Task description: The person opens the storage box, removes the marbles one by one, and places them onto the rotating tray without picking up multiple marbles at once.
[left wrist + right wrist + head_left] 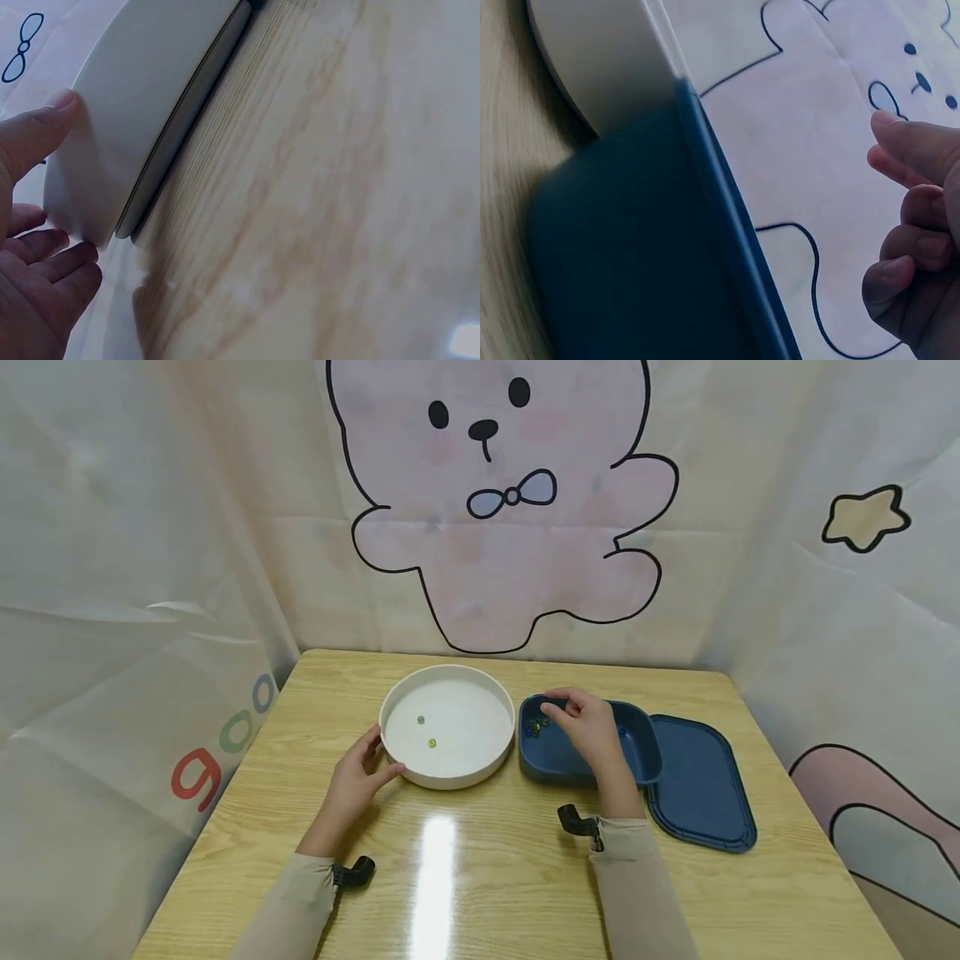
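Note:
A white round tray [487,758] stands on the table, with two small beads inside: a greyish-green bead [421,720] and a yellow bead [432,743]. My left hand [358,774] holds its left side, thumb [56,109] and fingers spread along the outer wall. Over the left part of a dark blue box [637,743] is my right hand [588,727], thumb and index fingertips close together, the other fingers curled. I cannot tell whether a bead is between those tips. Several beads [534,728] lie in the box below that hand, and a blue bead [622,732] farther right.
The box's dark blue lid [701,781] lies flat on the wooden table [510,877], right of the box. Tray and box stand side by side, nearly touching. Behind the table hangs a printed cloth [495,577] with a cartoon bear; more cloth hangs at both sides.

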The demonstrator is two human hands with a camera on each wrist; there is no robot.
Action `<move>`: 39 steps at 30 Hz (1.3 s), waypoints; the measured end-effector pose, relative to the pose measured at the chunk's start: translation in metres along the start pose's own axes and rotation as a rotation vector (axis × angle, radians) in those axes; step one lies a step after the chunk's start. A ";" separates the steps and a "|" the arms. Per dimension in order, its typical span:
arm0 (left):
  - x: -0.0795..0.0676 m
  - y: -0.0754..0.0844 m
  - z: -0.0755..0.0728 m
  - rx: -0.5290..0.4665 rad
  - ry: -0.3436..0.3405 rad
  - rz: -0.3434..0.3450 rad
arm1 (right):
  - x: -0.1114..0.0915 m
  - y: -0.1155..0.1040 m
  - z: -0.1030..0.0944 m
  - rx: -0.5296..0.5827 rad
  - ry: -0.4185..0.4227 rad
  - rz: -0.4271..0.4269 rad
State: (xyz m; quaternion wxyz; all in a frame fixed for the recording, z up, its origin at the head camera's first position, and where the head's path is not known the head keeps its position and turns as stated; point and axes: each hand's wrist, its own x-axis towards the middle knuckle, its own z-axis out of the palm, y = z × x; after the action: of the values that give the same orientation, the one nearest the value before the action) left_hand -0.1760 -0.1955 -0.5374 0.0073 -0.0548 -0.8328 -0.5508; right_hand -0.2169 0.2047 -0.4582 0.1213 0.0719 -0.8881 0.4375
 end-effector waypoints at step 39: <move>-0.002 0.000 -0.001 -0.022 -0.017 -0.004 | 0.079 0.044 -0.008 -0.333 -0.674 0.088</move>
State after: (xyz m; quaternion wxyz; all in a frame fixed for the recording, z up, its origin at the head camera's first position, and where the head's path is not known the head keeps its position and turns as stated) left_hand -0.1738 -0.1961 -0.5369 -0.0016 -0.0577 -0.8270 -0.5593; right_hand -0.3020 0.2360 -0.4651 -0.1865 0.1529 -0.9394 0.2435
